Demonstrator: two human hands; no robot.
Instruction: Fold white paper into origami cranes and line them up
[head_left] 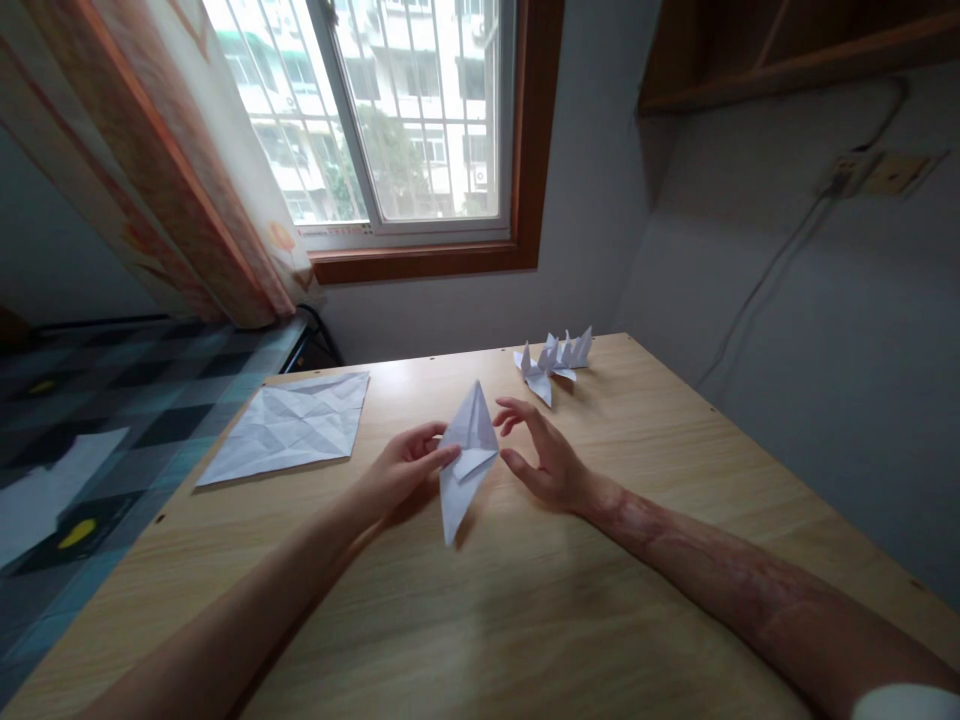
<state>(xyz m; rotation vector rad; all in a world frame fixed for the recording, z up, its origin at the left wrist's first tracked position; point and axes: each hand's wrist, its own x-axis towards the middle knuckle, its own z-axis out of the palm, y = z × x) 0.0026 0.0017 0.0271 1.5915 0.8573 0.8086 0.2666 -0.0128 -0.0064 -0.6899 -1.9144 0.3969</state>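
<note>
Standing near the middle of the pale wooden bench [637, 560]: white kite-shaped folded paper [469, 455], pinched at its side fold by the left hand [401, 472]; right hand [541, 458] spread open, just beside. Judged light, limp and easily creased; best gripped at the layered folds.

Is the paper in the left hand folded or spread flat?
Folded: the paper, pinched by the left hand, is a layered kite shape with pointed ends.

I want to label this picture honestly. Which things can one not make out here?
Head view, folded paper: its far side is hidden by its own flaps.
Head view, left hand: some fingertips hidden behind the paper.
Head view, small paper figures: too small and overlapping to count.
</note>
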